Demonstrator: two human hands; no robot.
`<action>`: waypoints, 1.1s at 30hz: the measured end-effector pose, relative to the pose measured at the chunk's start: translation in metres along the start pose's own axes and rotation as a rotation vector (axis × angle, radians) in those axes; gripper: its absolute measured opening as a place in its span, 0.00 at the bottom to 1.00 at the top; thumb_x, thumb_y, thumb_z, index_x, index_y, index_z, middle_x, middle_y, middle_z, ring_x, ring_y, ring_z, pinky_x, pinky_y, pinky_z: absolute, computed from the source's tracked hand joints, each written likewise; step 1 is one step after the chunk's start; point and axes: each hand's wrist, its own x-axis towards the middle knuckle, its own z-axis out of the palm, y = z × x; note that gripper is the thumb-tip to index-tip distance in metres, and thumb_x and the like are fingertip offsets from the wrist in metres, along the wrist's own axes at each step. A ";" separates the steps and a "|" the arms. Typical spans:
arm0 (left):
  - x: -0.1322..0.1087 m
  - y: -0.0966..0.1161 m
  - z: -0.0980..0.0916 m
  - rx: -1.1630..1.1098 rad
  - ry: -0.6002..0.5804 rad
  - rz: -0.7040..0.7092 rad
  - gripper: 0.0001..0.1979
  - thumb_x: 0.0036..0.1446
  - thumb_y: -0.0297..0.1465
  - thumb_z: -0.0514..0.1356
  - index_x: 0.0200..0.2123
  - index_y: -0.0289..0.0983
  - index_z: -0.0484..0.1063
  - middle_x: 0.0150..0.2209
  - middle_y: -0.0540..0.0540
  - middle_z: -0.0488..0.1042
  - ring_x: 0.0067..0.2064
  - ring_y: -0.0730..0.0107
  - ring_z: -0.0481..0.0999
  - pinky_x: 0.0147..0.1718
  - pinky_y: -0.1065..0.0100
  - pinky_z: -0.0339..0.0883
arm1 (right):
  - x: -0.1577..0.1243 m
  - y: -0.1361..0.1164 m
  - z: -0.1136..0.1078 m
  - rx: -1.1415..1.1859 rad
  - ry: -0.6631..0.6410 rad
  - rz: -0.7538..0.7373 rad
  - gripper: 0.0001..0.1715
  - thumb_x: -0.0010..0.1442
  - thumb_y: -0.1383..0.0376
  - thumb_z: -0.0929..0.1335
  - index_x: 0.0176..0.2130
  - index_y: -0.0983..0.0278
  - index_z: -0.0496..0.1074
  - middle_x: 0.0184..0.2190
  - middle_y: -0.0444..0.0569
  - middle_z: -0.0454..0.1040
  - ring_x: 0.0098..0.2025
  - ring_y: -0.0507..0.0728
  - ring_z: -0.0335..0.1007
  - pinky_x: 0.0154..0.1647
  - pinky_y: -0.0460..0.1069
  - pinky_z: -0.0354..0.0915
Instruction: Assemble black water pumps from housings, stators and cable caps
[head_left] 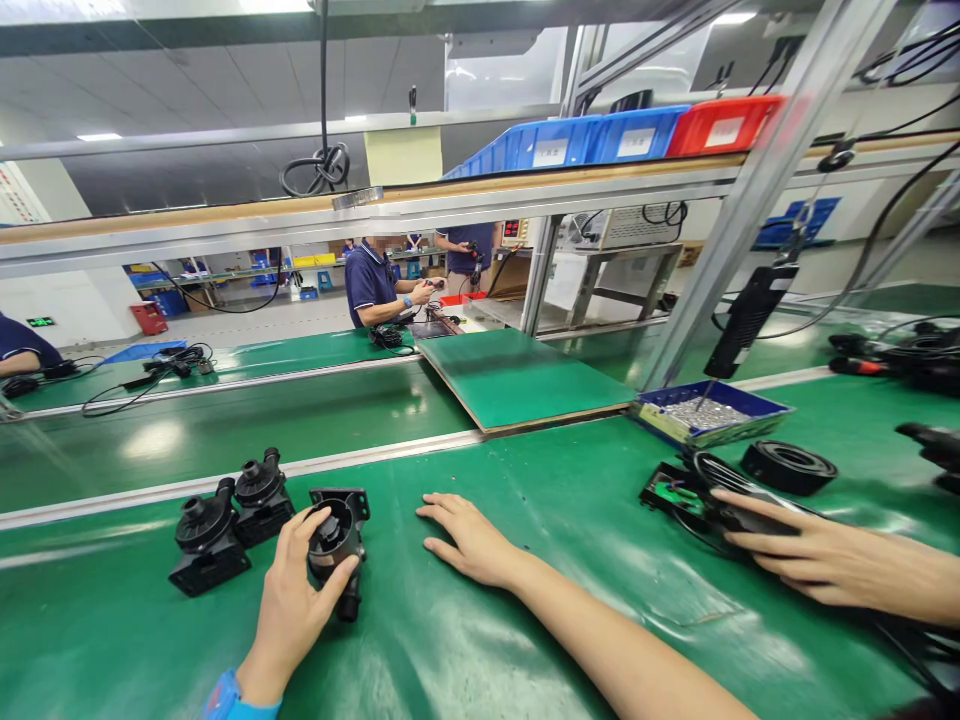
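Observation:
My left hand (289,590), with a blue band at the wrist, has its thumb and fingers around a black pump housing (335,545) whose round open side faces up. Just left of it, two more black pumps (202,540) sit on the green mat, their round ports upward. My right hand (472,540) is stretched out low over the mat to the right of the housing, fingers spread, holding nothing. Farther right, another person's hand (825,560) rests on a black device with a cable (739,515); a green circuit board shows at its end.
A blue tray of small metal parts (660,425) stands by the upright post, below a hanging black electric screwdriver (752,320). A roll of black strap (789,467) lies nearby. A green board (525,375) bridges the rail behind. Other people work beyond; blue and red bins line the shelf.

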 end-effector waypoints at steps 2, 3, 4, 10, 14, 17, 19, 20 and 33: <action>0.000 0.000 0.000 0.000 -0.003 -0.005 0.26 0.64 0.45 0.60 0.61 0.44 0.61 0.57 0.39 0.69 0.60 0.50 0.72 0.52 0.50 0.75 | 0.000 0.000 0.000 0.001 0.001 0.000 0.28 0.68 0.57 0.67 0.63 0.64 0.68 0.67 0.58 0.62 0.69 0.65 0.56 0.70 0.63 0.53; 0.000 0.001 0.000 0.001 -0.002 -0.009 0.26 0.64 0.45 0.60 0.61 0.44 0.62 0.57 0.39 0.69 0.60 0.50 0.72 0.52 0.50 0.75 | 0.000 0.000 0.001 0.001 0.002 0.000 0.28 0.68 0.57 0.67 0.63 0.64 0.68 0.67 0.58 0.62 0.69 0.65 0.56 0.70 0.63 0.52; 0.000 0.001 -0.001 0.001 -0.002 -0.012 0.26 0.64 0.45 0.60 0.61 0.44 0.62 0.57 0.39 0.69 0.60 0.50 0.72 0.52 0.50 0.75 | 0.000 0.000 0.001 0.002 0.002 0.000 0.28 0.68 0.57 0.67 0.63 0.64 0.68 0.67 0.58 0.62 0.69 0.65 0.55 0.70 0.63 0.52; 0.001 0.001 0.000 -0.007 0.008 -0.007 0.26 0.64 0.45 0.60 0.61 0.44 0.63 0.57 0.39 0.69 0.60 0.50 0.72 0.53 0.50 0.74 | 0.001 0.001 0.001 0.006 0.006 0.000 0.28 0.68 0.57 0.67 0.63 0.64 0.68 0.67 0.58 0.62 0.69 0.65 0.55 0.70 0.63 0.52; 0.000 0.001 0.000 -0.010 0.002 -0.011 0.26 0.64 0.45 0.60 0.61 0.43 0.62 0.57 0.39 0.69 0.60 0.50 0.72 0.54 0.49 0.73 | 0.000 0.002 0.002 0.007 0.011 -0.002 0.28 0.67 0.57 0.67 0.63 0.64 0.68 0.67 0.59 0.62 0.69 0.65 0.56 0.70 0.63 0.52; 0.000 0.001 0.000 -0.014 -0.004 -0.017 0.26 0.64 0.45 0.60 0.61 0.43 0.62 0.57 0.38 0.69 0.61 0.50 0.71 0.54 0.49 0.73 | 0.000 0.002 0.002 0.006 0.014 -0.003 0.28 0.67 0.57 0.67 0.63 0.63 0.68 0.67 0.59 0.63 0.69 0.65 0.56 0.70 0.63 0.52; -0.001 0.001 -0.001 -0.020 -0.007 -0.027 0.26 0.63 0.45 0.60 0.61 0.43 0.63 0.58 0.38 0.68 0.61 0.49 0.71 0.54 0.49 0.73 | 0.000 0.002 0.002 0.006 0.013 -0.003 0.28 0.67 0.57 0.67 0.63 0.63 0.68 0.67 0.59 0.62 0.69 0.65 0.56 0.70 0.64 0.52; -0.001 0.001 -0.001 -0.023 -0.009 -0.035 0.26 0.63 0.45 0.60 0.61 0.43 0.63 0.58 0.38 0.68 0.61 0.49 0.71 0.55 0.49 0.73 | 0.000 0.002 0.002 0.006 0.014 -0.003 0.28 0.67 0.57 0.67 0.63 0.63 0.68 0.67 0.59 0.62 0.69 0.65 0.56 0.70 0.64 0.52; 0.000 0.003 -0.002 -0.022 -0.011 -0.037 0.26 0.63 0.44 0.61 0.61 0.43 0.63 0.57 0.39 0.69 0.60 0.50 0.72 0.54 0.50 0.74 | 0.000 0.001 0.002 0.004 0.010 0.000 0.28 0.67 0.57 0.67 0.63 0.63 0.68 0.67 0.58 0.62 0.69 0.65 0.56 0.70 0.63 0.53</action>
